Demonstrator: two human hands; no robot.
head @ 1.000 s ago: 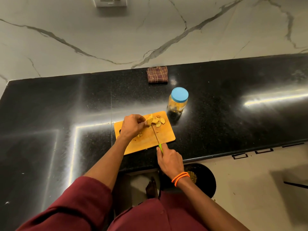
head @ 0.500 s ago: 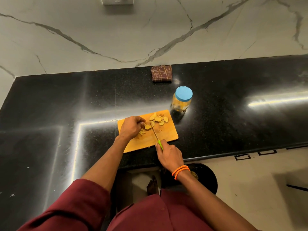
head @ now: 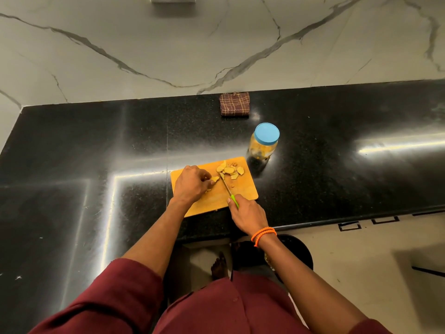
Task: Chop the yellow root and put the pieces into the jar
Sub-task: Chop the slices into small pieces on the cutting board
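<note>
Yellow root piece point(head: 215, 179) sits pinched under left hand point(head: 191, 183); right hand point(head: 245, 214) grips green-handled knife point(head: 227, 188) beside it on orange cutting board point(head: 243, 192); blue-lidded jar point(head: 263, 144) stands far right.

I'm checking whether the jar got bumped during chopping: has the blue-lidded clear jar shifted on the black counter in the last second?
No. The blue-lidded clear jar keeps its spot just beyond the orange cutting board's far right corner; only the camera moved.

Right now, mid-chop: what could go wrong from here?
1. The left hand pinches a short root stub right beside the knife blade; fingertips could get nicked.
2. The jar has its blue lid on, so pieces can't go in yet.
3. Cut slices lie near the cutting board far edge and may slide off.
</note>
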